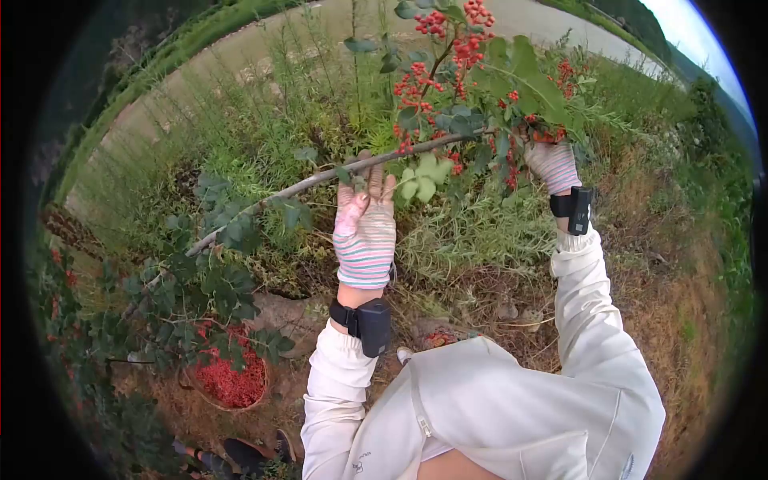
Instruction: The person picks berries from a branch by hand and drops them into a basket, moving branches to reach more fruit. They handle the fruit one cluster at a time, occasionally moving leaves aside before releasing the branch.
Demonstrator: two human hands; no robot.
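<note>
A grey branch [296, 190] with dark green leaves and red berries slants across the view, rising to the right. My left hand [366, 232], in a striped glove with bare fingertips, has its fingers at the branch, some reaching over it. A few pale green leaves [426, 178] hang just right of those fingers. Farther right, my right hand [552, 160], gloved the same way, is among leaves with its fingers curled at a cluster of red berries [549, 134]. Leaves partly hide its fingertips. More berry clusters [416, 86] hang above the branch between the hands.
A round basket [248, 404] of picked red berries stands on the ground at lower left, partly behind leafy branches. Another person's shoes [284, 445] show near the bottom left. Tall weeds [312, 88] grow ahead, with brownish water [232, 60] beyond. Rocks [288, 316] lie below the branch.
</note>
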